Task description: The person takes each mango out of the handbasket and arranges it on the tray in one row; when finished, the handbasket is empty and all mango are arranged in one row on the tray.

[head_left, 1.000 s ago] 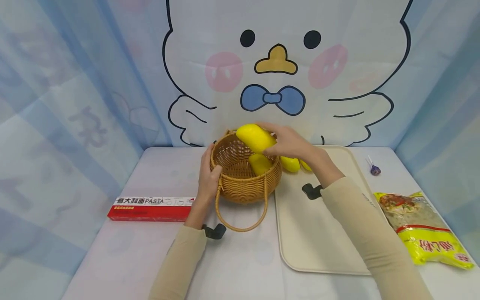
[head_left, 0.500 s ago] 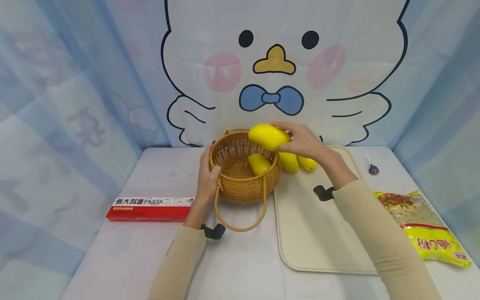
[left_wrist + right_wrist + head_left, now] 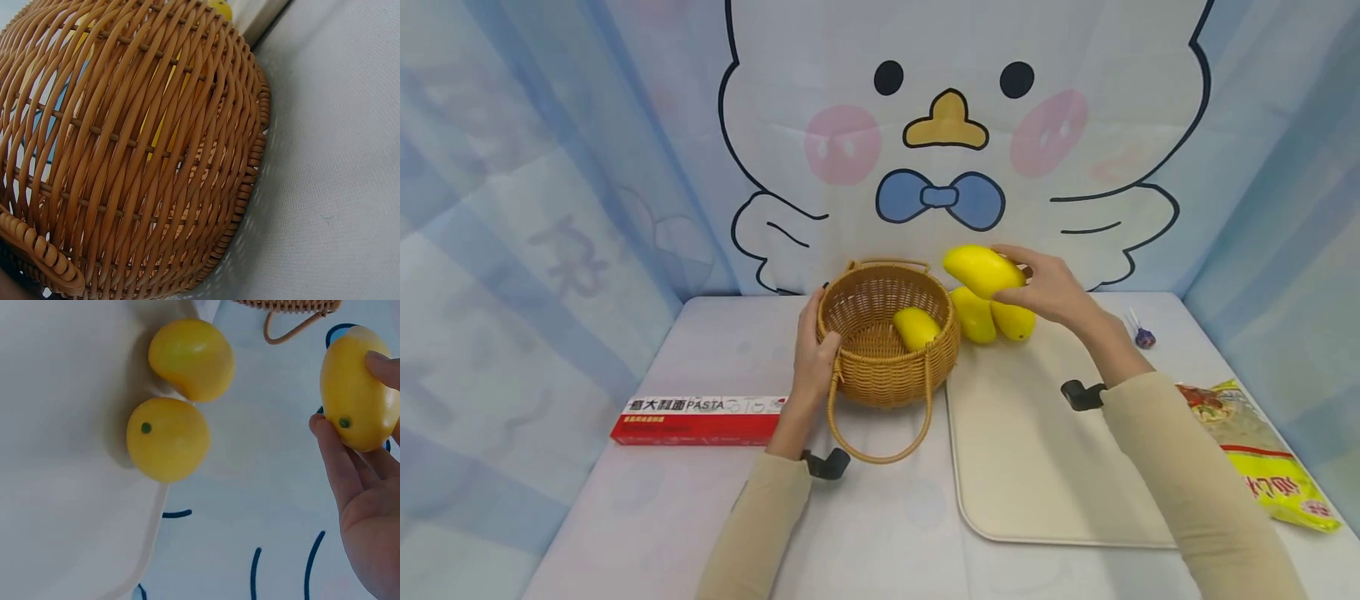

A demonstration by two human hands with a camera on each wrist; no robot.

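My right hand [image 3: 1051, 287] grips a yellow mango [image 3: 981, 271] between thumb and fingers, raised above the back of the cream tray [image 3: 1037, 467]. Below it, two more mangoes lie side by side at the tray's back left, a left one [image 3: 974, 317] and a right one [image 3: 1013, 322]. My left hand [image 3: 815, 346] holds the left rim of a round wicker basket [image 3: 887, 379], thumb over the edge. Inside the basket rests one mango [image 3: 916, 328], whose yellow shows through the weave in the left wrist view. The basket's front handle hangs down onto the table.
A red and white pasta box [image 3: 700, 421] lies left of the basket. Toward the right edge are a wrapped lollipop [image 3: 1143, 337] and a yellow noodle bag [image 3: 1262, 467], partly hidden by the right sleeve. A printed curtain hangs behind the table.
My right hand has carried its mango rightward from over the basket to above the tray, uncovering the mangoes there. The left hand and basket have stayed in place.
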